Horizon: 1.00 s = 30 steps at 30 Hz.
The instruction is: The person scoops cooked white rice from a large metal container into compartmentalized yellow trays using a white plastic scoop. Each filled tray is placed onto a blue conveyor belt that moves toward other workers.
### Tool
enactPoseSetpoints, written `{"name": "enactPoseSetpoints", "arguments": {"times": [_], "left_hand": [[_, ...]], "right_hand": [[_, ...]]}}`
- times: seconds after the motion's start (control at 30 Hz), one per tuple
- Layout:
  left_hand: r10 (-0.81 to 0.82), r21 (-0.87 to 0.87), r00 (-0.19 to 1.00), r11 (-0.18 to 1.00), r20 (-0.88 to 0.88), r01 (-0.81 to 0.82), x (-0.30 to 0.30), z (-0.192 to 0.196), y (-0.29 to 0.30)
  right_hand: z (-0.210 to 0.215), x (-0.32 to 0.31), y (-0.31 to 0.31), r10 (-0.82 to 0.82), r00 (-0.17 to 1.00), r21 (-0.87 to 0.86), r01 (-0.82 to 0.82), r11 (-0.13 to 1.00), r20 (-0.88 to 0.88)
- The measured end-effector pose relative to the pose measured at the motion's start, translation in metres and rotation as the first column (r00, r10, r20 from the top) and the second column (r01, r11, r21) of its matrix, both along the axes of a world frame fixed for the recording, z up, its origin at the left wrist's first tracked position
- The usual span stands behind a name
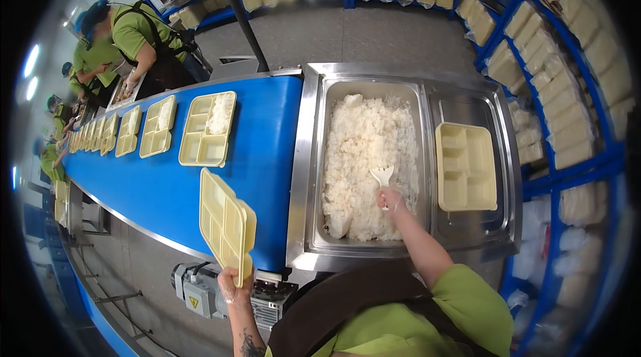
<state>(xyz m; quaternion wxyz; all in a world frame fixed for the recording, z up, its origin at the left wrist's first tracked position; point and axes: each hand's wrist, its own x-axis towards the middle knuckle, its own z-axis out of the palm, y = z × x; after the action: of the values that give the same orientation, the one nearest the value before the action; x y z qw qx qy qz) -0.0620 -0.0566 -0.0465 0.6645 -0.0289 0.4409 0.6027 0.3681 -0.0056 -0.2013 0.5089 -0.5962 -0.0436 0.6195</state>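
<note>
The right hand (390, 198) grips a white paddle (382, 175) in the rice (366, 157); the left hand (235, 283) clasps a tilted tray (227, 223) at nine o'clock from it.

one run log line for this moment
left hand: holds empty tray | right hand: rice paddle in rice pan | conveyor: trays lined up

Filled trays (208, 129) ride the blue conveyor belt (260, 137) toward workers in green shirts (137, 33), while blue racks (527, 30) stacked with pale packs line the far wall.
</note>
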Motion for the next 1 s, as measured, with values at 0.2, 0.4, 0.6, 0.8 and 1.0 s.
{"name": "enactPoseSetpoints", "arguments": {"times": [0.2, 0.4, 0.6, 0.8, 1.0], "left_hand": [[-0.072, 0.057, 0.997, 0.996, 0.040, 0.070, 0.035, 0.020, 0.021], [-0.235, 0.009, 0.971, 0.972, -0.034, 0.235, 0.078, 0.015, 0.048], [-0.394, -0.096, 0.910, 0.918, -0.129, 0.384, 0.113, 0.004, 0.064], [-0.597, 0.069, 0.744, 0.764, -0.301, 0.641, 0.167, 0.002, 0.084], [-0.626, 0.086, 0.691, 0.715, -0.361, 0.693, 0.220, -0.019, 0.090]], "right_hand": [[-0.014, 0.028, 0.032, 0.127, 0.979, 0.069, -0.139, 0.988, 0.158], [0.000, 0.033, 0.030, 0.168, 0.955, 0.148, -0.207, 0.967, 0.243], [0.040, 0.018, 0.000, 0.121, 0.986, 0.256, -0.147, 0.956, 0.112], [0.061, 0.022, -0.017, 0.186, 0.974, 0.263, -0.214, 0.941, 0.128], [0.101, -0.001, -0.016, 0.368, 0.365, -0.167, -0.478, 0.862, 0.855]]}}
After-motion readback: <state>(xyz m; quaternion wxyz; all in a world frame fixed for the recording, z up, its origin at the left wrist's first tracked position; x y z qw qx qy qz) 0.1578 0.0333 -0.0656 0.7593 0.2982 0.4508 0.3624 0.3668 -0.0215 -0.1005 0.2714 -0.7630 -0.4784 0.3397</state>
